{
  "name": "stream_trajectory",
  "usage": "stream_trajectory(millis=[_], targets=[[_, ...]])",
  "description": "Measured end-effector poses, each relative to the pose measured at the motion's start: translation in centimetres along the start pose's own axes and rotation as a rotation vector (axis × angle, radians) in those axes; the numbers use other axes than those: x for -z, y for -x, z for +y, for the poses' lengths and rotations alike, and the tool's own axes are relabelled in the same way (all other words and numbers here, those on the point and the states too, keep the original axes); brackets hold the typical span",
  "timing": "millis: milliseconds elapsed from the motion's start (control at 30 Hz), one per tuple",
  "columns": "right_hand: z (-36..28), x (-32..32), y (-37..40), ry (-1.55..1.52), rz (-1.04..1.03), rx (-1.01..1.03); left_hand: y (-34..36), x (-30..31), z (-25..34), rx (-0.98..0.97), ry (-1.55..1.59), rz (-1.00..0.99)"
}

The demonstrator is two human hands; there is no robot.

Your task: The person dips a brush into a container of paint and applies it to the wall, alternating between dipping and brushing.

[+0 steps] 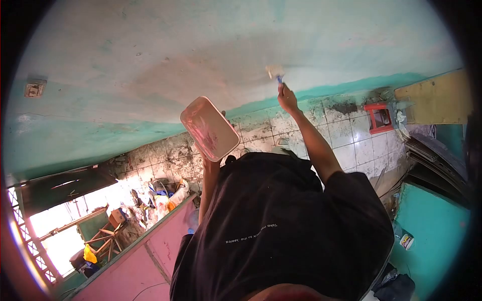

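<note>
My right hand (pixel 287 99) is closed around the blue handle of a paintbrush (pixel 274 71). Its pale bristles, somewhat blurred, meet the wall (pixel 241 45), which is streaked white over turquoise. In my left hand (pixel 201 150) is a rectangular plastic tub (pixel 213 128), tilted, with pinkish-white smears across its inside. Most of that hand is hidden behind the tub; a few fingertips show past its far edge. The tub is in front of my body, to the left of the brush.
Paint-spattered tiles (pixel 341 133) cover the floor. A red plastic frame (pixel 379 119) lies to the right, near stacked dark sheets (pixel 437 160) and a turquoise surface (pixel 427 220). On the left are a pink panel (pixel 135 266) and piled clutter (pixel 163 195). A switch box (pixel 35 88) sits on the wall.
</note>
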State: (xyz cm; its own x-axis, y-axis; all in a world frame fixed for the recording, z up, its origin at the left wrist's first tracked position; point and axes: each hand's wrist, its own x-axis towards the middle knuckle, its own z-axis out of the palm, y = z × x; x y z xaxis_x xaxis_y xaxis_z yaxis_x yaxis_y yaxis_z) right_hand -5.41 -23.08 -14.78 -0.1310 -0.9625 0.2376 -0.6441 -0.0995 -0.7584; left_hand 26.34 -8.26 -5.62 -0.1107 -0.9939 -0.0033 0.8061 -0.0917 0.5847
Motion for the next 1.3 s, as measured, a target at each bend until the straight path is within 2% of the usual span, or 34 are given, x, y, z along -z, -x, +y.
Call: stream_trajectory(millis=[67,100,167,200,233,300,333,400,467,500,533,567,600,633,667,700,733,767,800,833,867,900,967,1000,1067,1100,1167,1200,1267,1300], targets=[[3.4,-2.0,0.7,-0.021,-0.461,-0.529,-0.1,-0.3,0.1,-0.008,-0.037,0.006],[6.0,-3.2,0.9,-0.024,-0.463,-0.531,0.1,-1.1,0.4,0.003,0.075,0.011],[10.3,-4.7,0.9,0.693,-0.329,0.367,0.7,-1.7,0.4,0.017,0.19,0.018],[7.0,-2.9,-1.0,0.336,-0.236,0.171,0.8,-1.4,0.3,0.018,0.193,0.031],[2.6,2.0,-1.9,0.339,-0.236,0.182,0.7,-1.3,0.3,0.014,0.197,0.046],[-10.5,8.5,-4.0,-0.209,-0.293,-0.332,1.2,-0.1,-0.1,-0.006,0.119,0.054],[-13.5,10.5,-3.5,-0.209,-0.295,-0.329,1.1,0.3,-0.3,-0.025,0.037,0.05],[-16.8,12.6,-2.5,-0.246,-0.08,0.018,1.3,-1.5,-0.1,-0.041,0.031,0.062],[-15.1,10.3,-2.1,-0.321,-0.018,0.04,1.5,-2.1,-0.3,-0.058,0.018,0.079],[-13.5,8.1,-1.6,-0.394,0.052,0.06,1.5,-1.8,-0.5,-0.076,-0.263,0.062],[-9.7,4.8,-1.5,-0.33,0.016,-0.015,1.5,-1.4,-0.7,-0.092,-0.545,0.042],[-5.0,1.5,-0.8,-0.271,-0.092,-0.063,1.6,-1.8,-0.8,-0.091,-0.551,0.045],[-0.6,-1.5,0.4,-0.053,-0.123,-0.086,1.8,-2.5,-0.8,-0.108,-0.357,0.108],[3.5,-4.1,1.4,-0.025,-0.283,-0.337,1.8,-2.6,-0.8,-0.127,-0.162,0.168],[6.0,-5.7,1.9,0.004,-0.442,-0.584,1.9,-2.3,-0.5,-0.129,-0.166,0.165],[6.3,-5.7,2.3,0.002,-0.441,-0.583,2.2,-2.0,-0.1,-0.077,-0.025,0.11],[6.6,-5.7,2.7,0.152,-0.414,-0.362,2.4,-1.7,0.3,-0.023,0.116,0.052],[6.8,-5.8,2.7,0.301,-0.379,-0.141,2.6,-1.4,0.6,-0.02,0.116,0.046],[7.1,-6.2,1.5,0.554,-0.19,0.348,2.6,-1.7,0.8,-0.01,0.204,0.054],[0.7,0.0,0.6,0.559,-0.193,0.353,2.8,-1.7,0.8,0.003,0.294,0.069],[-9.2,4.2,-2.1,-0.17,-0.246,-0.309,3.1,-1.4,0.8,0.026,0.347,0.042],[-11.5,6.0,-2.6,-0.217,-0.187,-0.182,3.3,-0.7,0.6,0.023,0.351,0.049],[-17.5,10.1,-2.0,-0.269,-0.113,-0.078,3.3,0.6,0.4,-0.049,-0.048,0.1],[-17.5,9.7,-2.1,-0.267,-0.11,-0.075,3.1,0.6,0.5,-0.05,-0.047,0.096],[-16.5,7.9,-1.3,-0.301,0.06,0.007,3.0,0.1,0.6,-0.058,-0.11,0.069],[-14.0,5.6,-1.2,-0.301,0.061,0.009,2.8,-0.4,0.8,-0.061,-0.11,0.067],[-5.0,-1.1,-0.3,-0.013,-0.052,-0.137,2.5,-1.0,1.2,-0.053,-0.41,0.087],[-1.3,-3.7,1.2,0.069,-0.082,-0.143,2.6,-0.9,1.3,-0.051,-0.411,0.085],[4.8,-6.9,2.8,0.147,-0.105,-0.15,2.2,-0.6,1.8,-0.009,-0.062,0.04],[5.5,-6.6,3.1,0.185,-0.224,-0.166,2.1,0.0,2.0,-0.006,-0.064,0.04]])
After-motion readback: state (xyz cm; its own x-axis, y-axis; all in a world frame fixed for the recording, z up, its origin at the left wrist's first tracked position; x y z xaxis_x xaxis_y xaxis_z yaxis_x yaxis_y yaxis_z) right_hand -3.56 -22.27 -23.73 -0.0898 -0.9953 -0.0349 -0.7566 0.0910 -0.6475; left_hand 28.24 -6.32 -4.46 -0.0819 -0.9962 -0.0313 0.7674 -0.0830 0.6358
